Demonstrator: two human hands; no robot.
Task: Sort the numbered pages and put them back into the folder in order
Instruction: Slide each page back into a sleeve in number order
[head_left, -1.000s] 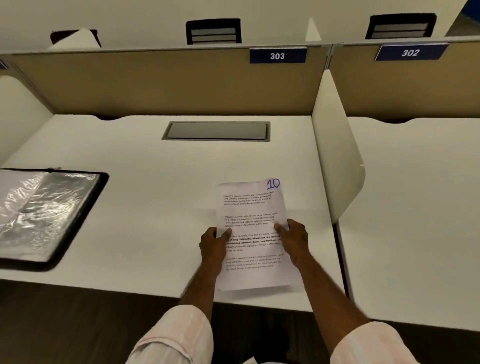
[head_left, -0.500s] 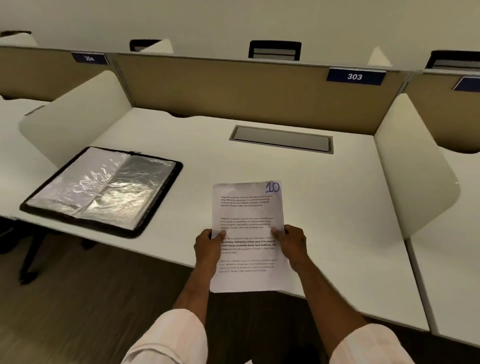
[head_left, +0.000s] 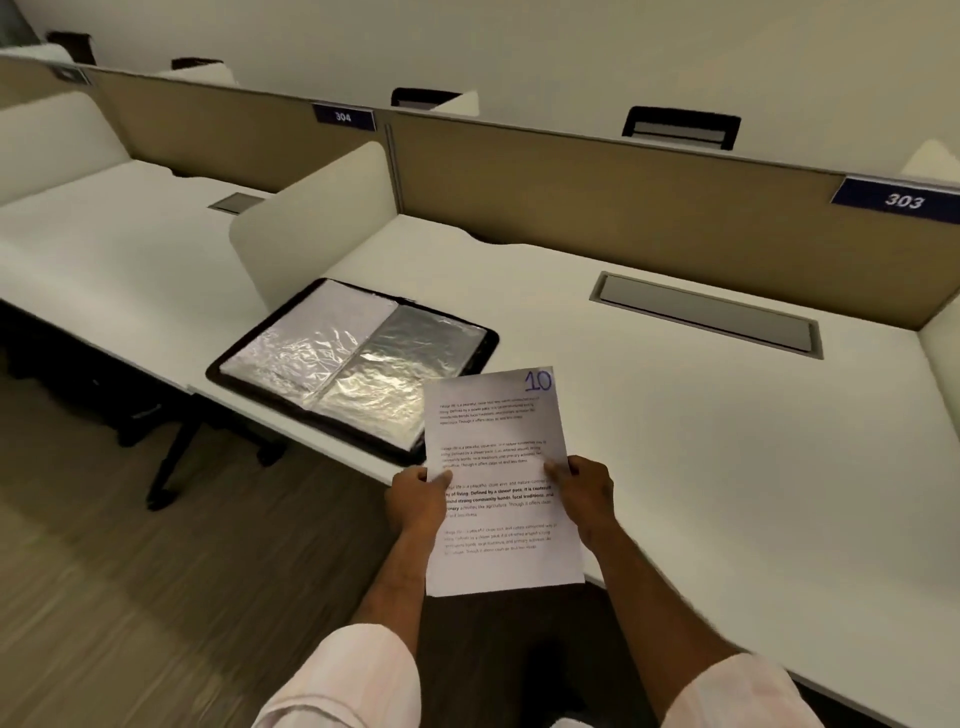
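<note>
Lifted off the counter (head_left: 675, 441) since a second ago, the pages (head_left: 498, 551) are now hanging in the air over its near edge. The view is also swinging left, so the folder (head_left: 358, 358) is sitting almost straight ahead of them.

The left hand (head_left: 413, 501) is pinching the stack's left edge and the right hand (head_left: 587, 493) is pinching its right edge, both at about mid-height. Each thumb is lying on the printed face, while the other fingers are curling behind the paper, out of sight. Gripping both sides like this is probably keeping the loose sheets squared and flat. The top sheet is facing the person with a handwritten 10 in its upper right corner, so the number is readable while the stack is being carried.

The folder is lying open on the near left part of the counter, just beside the white divider (head_left: 311, 218). Its clear sleeves are facing up and catching glare, ready to take sheets. In this view the stack's upper left corner is overlapping the folder's near right corner, though whether they are touching cannot be told.

The person seems to be bringing the pages to the folder. How well they are sorted below the top sheet is not showing. One hand will likely be needing to let go to open a sleeve.
</note>
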